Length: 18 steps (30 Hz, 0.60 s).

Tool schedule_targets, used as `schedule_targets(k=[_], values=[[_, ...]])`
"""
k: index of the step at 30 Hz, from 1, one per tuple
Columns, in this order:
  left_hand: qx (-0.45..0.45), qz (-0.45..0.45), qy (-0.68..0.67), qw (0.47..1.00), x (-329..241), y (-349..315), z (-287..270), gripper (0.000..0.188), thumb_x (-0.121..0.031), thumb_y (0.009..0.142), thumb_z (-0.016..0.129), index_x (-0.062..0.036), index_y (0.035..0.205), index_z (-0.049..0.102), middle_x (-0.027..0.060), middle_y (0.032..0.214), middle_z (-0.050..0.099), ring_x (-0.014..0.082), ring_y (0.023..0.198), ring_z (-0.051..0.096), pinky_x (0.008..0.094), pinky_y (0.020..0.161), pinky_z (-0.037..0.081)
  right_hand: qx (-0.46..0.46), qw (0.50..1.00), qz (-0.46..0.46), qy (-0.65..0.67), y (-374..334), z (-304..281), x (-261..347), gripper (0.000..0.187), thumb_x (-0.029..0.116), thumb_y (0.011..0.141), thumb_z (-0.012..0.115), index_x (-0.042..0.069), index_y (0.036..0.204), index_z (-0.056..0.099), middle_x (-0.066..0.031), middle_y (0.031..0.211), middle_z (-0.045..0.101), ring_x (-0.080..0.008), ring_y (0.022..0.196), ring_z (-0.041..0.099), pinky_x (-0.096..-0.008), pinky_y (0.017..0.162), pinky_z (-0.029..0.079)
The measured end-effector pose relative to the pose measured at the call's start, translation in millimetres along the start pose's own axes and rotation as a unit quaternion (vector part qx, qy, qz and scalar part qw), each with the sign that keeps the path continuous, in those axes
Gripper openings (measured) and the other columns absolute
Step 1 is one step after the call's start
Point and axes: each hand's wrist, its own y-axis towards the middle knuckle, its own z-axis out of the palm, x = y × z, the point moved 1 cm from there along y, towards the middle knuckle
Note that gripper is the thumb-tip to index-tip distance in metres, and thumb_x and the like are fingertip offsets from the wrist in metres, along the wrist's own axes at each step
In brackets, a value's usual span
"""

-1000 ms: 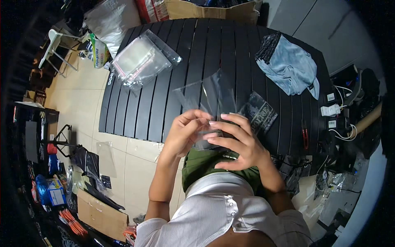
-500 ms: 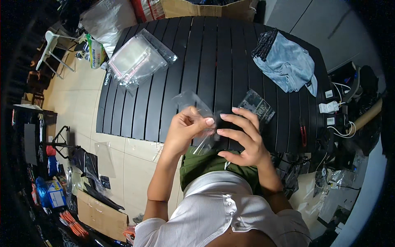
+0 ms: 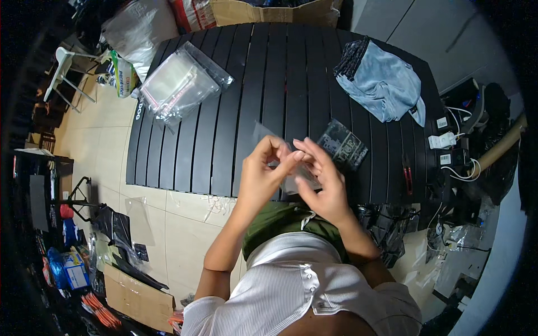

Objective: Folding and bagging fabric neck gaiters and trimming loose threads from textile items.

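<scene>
A black slatted table (image 3: 269, 84) fills the middle of the view, seen from above, with a pale tiled floor (image 3: 112, 168) to its left. At the near edge of the table, just in front of a white shirt (image 3: 297, 291), both hands meet over a clear plastic bag (image 3: 297, 179). The left hand (image 3: 263, 171) pinches the bag's upper edge between thumb and fingertips, closed on the film. The right hand (image 3: 325, 179) grips the same bag from the other side, fingers curled onto it and touching the left hand's fingertips. The bag hangs between the two hands, above the table's front edge; what it contains cannot be told. Near the far right corner lies a blue-grey cloth (image 3: 384, 84), partly over a dark patterned one. A stack of clear bags (image 3: 179, 84) overhangs the far left edge. Just beyond the right hand rests a small dark packet (image 3: 343, 144), flat on the slats. A cardboard box (image 3: 269, 11) stands behind the table, and a white power strip (image 3: 445, 140) sits to the right.
</scene>
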Motion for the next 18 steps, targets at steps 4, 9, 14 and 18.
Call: schedule_targets(k=[4, 9, 14, 18], values=[[0.057, 0.067, 0.052, 0.995, 1, 0, -4, 0.018, -0.014, 0.089, 0.054, -0.0018, 0.102, 0.055, 0.0047, 0.086, 0.056, 0.0099, 0.076, 0.054, 0.023, 0.064, 0.046, -0.036, 0.982, 0.096, 0.159, -1, -12, -15, 0.039, 0.002, 0.088, 0.049, -0.002, 0.126, 0.041, -0.0151, 0.12, 0.052, -0.0196, 0.105, 0.055, -0.0303, 0.089, 0.045], [-0.133, 0.333, 0.447, 0.82, -17, 15, -4, 0.035, -0.012, 0.077, 0.067, -0.0051, 0.11, 0.056, 0.008, 0.096, 0.055, 0.0144, 0.073, 0.053, 0.025, 0.066, 0.043, -0.055, 0.945, 0.175, 0.27, 8, -29, -21, 0.033, 0.012, 0.089, 0.045, -0.005, 0.117, 0.046, -0.0184, 0.102, 0.059, -0.025, 0.093, 0.061, -0.0357, 0.079, 0.052], [0.142, -0.066, -0.013, 0.988, -5, 51, -17, 0.031, -0.018, 0.081, 0.066, 0.0004, 0.106, 0.059, 0.0076, 0.1, 0.063, 0.0137, 0.091, 0.06, 0.0256, 0.077, 0.048, -0.028, 0.97, 0.15, 0.189, 20, -43, -22, 0.031, 0.009, 0.088, 0.047, -0.004, 0.115, 0.048, -0.0157, 0.101, 0.06, -0.0221, 0.091, 0.061, -0.0328, 0.081, 0.05], [0.109, -0.081, -0.02, 0.991, -2, 49, -10, 0.018, -0.017, 0.087, 0.058, -0.0012, 0.095, 0.061, 0.0069, 0.09, 0.066, 0.0143, 0.077, 0.064, 0.0273, 0.069, 0.053, -0.207, 0.877, -0.214, -0.377, 22, -40, -3, 0.037, 0.006, 0.073, 0.064, 0.003, 0.109, 0.056, -0.0113, 0.106, 0.058, -0.0267, 0.099, 0.054, -0.0362, 0.087, 0.042]])
